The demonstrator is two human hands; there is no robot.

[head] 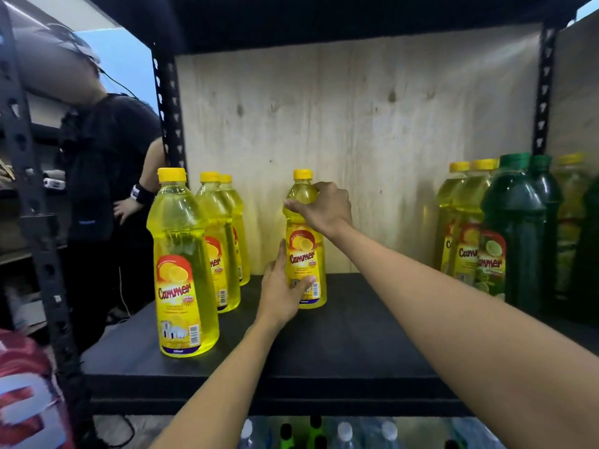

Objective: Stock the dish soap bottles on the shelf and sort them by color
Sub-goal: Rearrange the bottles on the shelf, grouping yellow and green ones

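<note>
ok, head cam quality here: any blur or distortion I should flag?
Head view: the held yellow bottle, with the left hand and right hand on it, is fairly sharp; the green bottles at the right edge are smeared; the red object lower left is blurred; the shelf uprights bow from wide-angle distortion.

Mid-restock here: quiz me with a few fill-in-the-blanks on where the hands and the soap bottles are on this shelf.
1. The right hand grips the middle bottle just below its ___ cap.
2. The left hand holds that bottle ___ down than the right.
3. At the left end of the shelf, the row counts ___ yellow bottles.
4. In the group at the right, yellow bottles stand mixed with ___ ones.

Missing words: yellow; lower; three; green.
</note>
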